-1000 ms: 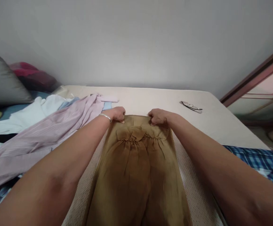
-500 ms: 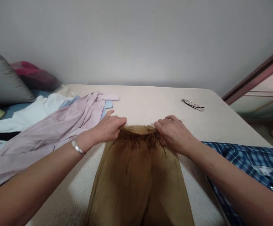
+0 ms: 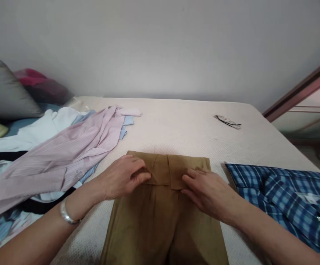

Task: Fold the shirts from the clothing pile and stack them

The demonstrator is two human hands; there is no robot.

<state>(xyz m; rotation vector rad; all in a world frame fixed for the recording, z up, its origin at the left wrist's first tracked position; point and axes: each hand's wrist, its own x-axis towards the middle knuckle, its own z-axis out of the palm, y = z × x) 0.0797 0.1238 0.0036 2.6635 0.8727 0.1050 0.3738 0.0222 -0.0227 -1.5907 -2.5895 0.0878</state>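
Note:
Brown trousers (image 3: 160, 221) lie on the pale bed cover in front of me, legs toward me and waistband at the far end. The waistband is spread wide and fairly flat, with some pleats below it. My left hand (image 3: 125, 176) is at its left part, thumb and curled fingers closed on the cloth. On the right part, my right hand (image 3: 208, 187) has its fingers bent, pinching the fabric just below the top edge. A silver bracelet (image 3: 66, 213) circles my left wrist.
A folded blue plaid shirt (image 3: 259, 184) lies to the right. Glasses (image 3: 228, 122) rest farther back on the bed cover (image 3: 173, 121). At left are a pink striped shirt (image 3: 93, 136), other heaped clothes and a grey cushion (image 3: 11, 92). A wall (image 3: 160, 48) stands behind.
Both hands have moved from the waistband's top corners down toward me. The waistband, gathered and bunched before, now lies wider and flatter.

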